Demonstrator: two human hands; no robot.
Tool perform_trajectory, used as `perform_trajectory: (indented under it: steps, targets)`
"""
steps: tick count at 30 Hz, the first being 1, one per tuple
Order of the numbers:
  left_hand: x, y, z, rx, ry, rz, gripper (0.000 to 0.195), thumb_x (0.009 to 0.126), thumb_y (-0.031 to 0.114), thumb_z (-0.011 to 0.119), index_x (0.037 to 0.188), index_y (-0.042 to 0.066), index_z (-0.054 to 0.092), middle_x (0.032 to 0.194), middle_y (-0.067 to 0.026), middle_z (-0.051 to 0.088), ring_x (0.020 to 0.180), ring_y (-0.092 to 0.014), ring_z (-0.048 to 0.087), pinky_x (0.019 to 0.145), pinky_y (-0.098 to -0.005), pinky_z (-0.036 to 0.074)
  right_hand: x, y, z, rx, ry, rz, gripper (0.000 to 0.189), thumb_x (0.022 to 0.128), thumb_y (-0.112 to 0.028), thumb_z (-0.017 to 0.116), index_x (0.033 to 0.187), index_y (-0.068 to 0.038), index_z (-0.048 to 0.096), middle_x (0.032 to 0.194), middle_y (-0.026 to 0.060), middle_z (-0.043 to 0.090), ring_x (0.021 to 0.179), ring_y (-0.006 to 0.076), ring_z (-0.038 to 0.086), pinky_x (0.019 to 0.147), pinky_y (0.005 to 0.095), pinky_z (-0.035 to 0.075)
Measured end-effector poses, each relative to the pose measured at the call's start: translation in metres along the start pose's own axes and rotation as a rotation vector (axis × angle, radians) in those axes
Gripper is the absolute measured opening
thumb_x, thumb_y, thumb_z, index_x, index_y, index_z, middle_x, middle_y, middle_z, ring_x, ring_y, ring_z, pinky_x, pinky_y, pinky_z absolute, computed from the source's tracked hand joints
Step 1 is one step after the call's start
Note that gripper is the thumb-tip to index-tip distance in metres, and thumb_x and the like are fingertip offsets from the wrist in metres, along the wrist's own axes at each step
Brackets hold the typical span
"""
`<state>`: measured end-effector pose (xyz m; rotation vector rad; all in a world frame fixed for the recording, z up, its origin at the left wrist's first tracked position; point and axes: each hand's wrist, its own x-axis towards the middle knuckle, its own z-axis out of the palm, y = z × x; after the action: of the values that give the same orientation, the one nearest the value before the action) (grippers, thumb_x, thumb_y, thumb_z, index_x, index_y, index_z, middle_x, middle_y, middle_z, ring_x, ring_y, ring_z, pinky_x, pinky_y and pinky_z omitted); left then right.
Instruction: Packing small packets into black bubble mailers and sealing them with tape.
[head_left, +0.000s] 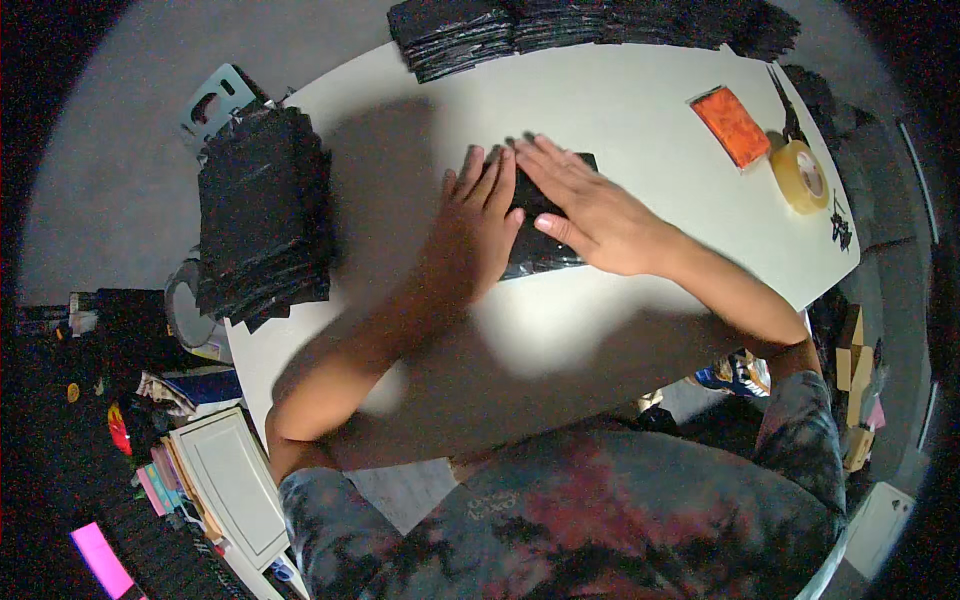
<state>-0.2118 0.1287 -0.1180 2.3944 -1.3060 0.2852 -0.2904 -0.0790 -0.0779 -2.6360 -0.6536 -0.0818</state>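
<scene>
A flat package in glossy black plastic (541, 253) lies on the white table (645, 105) in front of me. My left hand (480, 214) rests along its left side, palm down, fingers extended and slightly spread. From the right, my right hand (600, 214) lies flat across the package's upper right part, with the thumb apart from the fingers. The fingertips of both hands come close together near the far edge. Neither hand grips anything, and together they hide much of the package.
Stacks of black plastic packages stand at the table's left (262, 202) and along its far edge (555, 26). On the right lie an orange packet (731, 127), black scissors (791, 120), a roll of clear tape (801, 178) and small black pieces (841, 229).
</scene>
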Motion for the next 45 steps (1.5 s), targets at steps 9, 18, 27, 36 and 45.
perform_trajectory:
  steps: [9, 18, 27, 36, 45]
  targets:
    - [0.001, -0.009, -0.005, 0.193, 0.016, 0.158, 0.045, 0.101, 0.029, 0.061, 0.135, 0.001, 0.060, 0.147, -0.0161, 0.056, 0.140, -0.034, 0.049, 0.114, -0.0597, 0.037, -0.006, 0.005, 0.005, -0.167, 0.015, 0.015, 0.059, 0.107, -0.025, 0.046, 0.153, 0.010, 0.034, 0.165, 0.0247, 0.027, 0.155, 0.0391, 0.024, 0.127, 0.0493, 0.022]
    - [0.002, -0.007, -0.016, 0.106, -0.006, 0.095, 0.041, 0.102, 0.028, 0.059, 0.136, 0.005, 0.061, 0.147, -0.0119, 0.058, 0.140, -0.030, 0.051, 0.113, -0.0616, 0.038, -0.012, 0.024, -0.014, -0.064, -0.079, -0.112, 0.057, 0.104, -0.015, 0.046, 0.154, 0.009, 0.033, 0.168, 0.0190, 0.025, 0.157, 0.0336, 0.020, 0.129, 0.0459, 0.020]
    - [0.004, -0.019, -0.018, -0.132, -0.116, -0.005, 0.043, 0.106, 0.027, 0.053, 0.145, 0.009, 0.056, 0.152, -0.0111, 0.055, 0.146, -0.030, 0.044, 0.122, -0.0640, 0.018, -0.015, 0.033, -0.017, -0.055, -0.083, -0.215, 0.054, 0.104, -0.019, 0.051, 0.156, -0.010, 0.044, 0.169, 0.0111, 0.028, 0.156, 0.0340, 0.024, 0.127, 0.0503, 0.022]
    - [0.007, -0.024, -0.017, -0.131, -0.136, -0.039, 0.038, 0.106, 0.027, 0.056, 0.141, 0.013, 0.062, 0.150, -0.0071, 0.058, 0.146, -0.024, 0.046, 0.123, -0.0625, 0.016, -0.015, 0.029, -0.016, -0.113, -0.068, -0.214, 0.044, 0.104, -0.026, 0.052, 0.146, -0.010, 0.056, 0.164, 0.0103, 0.036, 0.153, 0.0355, 0.031, 0.127, 0.0497, 0.027]
    - [0.010, -0.025, -0.019, -0.031, -0.186, -0.002, 0.036, 0.106, 0.028, 0.055, 0.137, 0.014, 0.066, 0.147, -0.0029, 0.060, 0.143, -0.024, 0.050, 0.122, -0.0655, 0.017, -0.016, 0.034, -0.016, -0.083, -0.066, -0.212, 0.044, 0.105, -0.023, 0.052, 0.146, -0.010, 0.056, 0.166, 0.0094, 0.034, 0.153, 0.0348, 0.032, 0.126, 0.0495, 0.027]
